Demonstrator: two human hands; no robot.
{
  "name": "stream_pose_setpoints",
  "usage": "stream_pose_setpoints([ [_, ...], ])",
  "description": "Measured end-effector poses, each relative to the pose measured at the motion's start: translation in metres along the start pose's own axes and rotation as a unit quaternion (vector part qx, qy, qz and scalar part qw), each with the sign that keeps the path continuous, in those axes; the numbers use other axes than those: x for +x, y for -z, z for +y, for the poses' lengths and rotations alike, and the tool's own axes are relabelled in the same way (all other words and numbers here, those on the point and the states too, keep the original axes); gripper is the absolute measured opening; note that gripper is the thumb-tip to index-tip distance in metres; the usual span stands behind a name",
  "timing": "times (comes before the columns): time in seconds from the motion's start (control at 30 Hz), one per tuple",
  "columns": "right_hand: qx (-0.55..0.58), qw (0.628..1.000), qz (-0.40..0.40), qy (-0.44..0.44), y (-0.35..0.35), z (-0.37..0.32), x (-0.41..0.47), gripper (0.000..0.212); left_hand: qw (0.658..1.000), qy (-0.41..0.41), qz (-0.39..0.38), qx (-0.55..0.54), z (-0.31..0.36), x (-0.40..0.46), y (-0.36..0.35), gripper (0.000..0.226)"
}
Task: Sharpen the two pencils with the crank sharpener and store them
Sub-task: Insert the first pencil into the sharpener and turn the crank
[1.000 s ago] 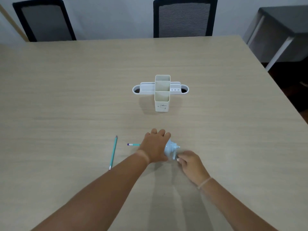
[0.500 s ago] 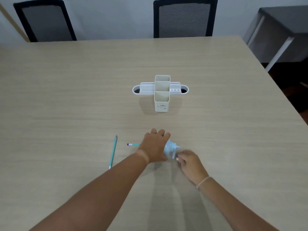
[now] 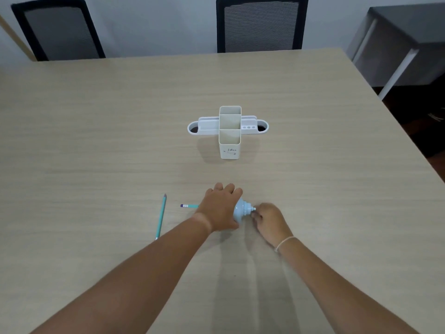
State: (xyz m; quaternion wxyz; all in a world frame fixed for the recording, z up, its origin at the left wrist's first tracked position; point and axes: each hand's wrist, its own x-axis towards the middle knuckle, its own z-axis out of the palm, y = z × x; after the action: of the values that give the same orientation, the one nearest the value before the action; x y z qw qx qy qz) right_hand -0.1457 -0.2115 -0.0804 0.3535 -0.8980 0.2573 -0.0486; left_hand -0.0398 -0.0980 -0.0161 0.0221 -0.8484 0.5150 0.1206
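While my left hand point(image 3: 220, 208) clamped down over the small pale-blue plastic crank sharpener point(image 3: 242, 210) near the front of the light wood-grain table point(image 3: 337, 189), I judged it light and prone to skid, best pinned by its body from above. My right hand point(image 3: 269, 219) had its fingers pinched shut at the sharpener's crank end; the handle itself was hidden. One slim teal pencil with a purple eraser end point(image 3: 189, 205) stuck out leftward from under the left hand, apparently seated in the sharpener; stiff but snappable, I reckoned. A second teal pencil point(image 3: 160, 216) lay loose just beyond it. Well behind stood the white plastic desk organiser point(image 3: 230, 141).
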Motion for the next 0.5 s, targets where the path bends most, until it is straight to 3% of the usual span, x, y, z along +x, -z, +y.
stream_pose_setpoints([
  [0.23,0.077,0.989,0.087,0.091,0.019,-0.021,-0.054,0.027,1.0,-0.002,0.001,-0.009,-0.001,0.0,0.0,0.056],
  [0.5,0.03,0.988,0.127,0.08,0.043,-0.037,-0.01,0.023,1.0,-0.006,0.017,0.005,-0.001,-0.001,-0.003,0.054],
])
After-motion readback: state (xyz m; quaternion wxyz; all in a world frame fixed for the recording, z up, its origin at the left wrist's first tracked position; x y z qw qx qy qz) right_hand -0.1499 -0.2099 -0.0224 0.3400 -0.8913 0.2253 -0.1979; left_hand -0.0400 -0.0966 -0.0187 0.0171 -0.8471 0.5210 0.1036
